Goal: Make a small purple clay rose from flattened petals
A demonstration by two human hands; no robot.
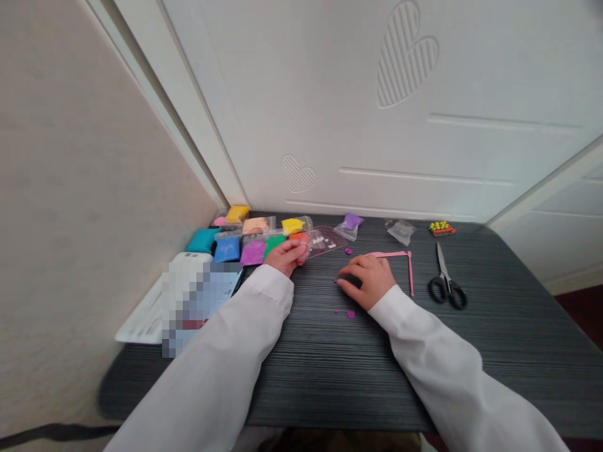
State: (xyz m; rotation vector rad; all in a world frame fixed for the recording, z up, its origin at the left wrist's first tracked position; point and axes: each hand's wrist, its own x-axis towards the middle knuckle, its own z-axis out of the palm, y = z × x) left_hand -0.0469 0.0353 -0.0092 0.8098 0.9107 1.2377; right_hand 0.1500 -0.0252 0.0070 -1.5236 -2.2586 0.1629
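My left hand (286, 256) is closed on the near end of a clear plastic sheet (330, 240) with a pinkish edge and white markings, tilted above the table. My right hand (370, 279) rests low over the tabletop, thumb and forefinger brought together at a tiny bit of purple clay (335, 280). A flattened purple clay piece (350, 314) lies nearer to me, beside a smaller crumb. Beyond my right hand sits another small purple lump (348, 251). One pink plastic tool (389, 254) lies partly behind my right fingers, and a second pink tool (411, 274) lies to their right.
Several bags of coloured clay, including a blue one (227, 249), cluster at the back left. A purple bag (351, 225) and clear bag (401, 231) lie along the back. Scissors (445, 279) and a small yellow-and-red clay piece (441, 228) are at right; a phone (221, 289) is at left.
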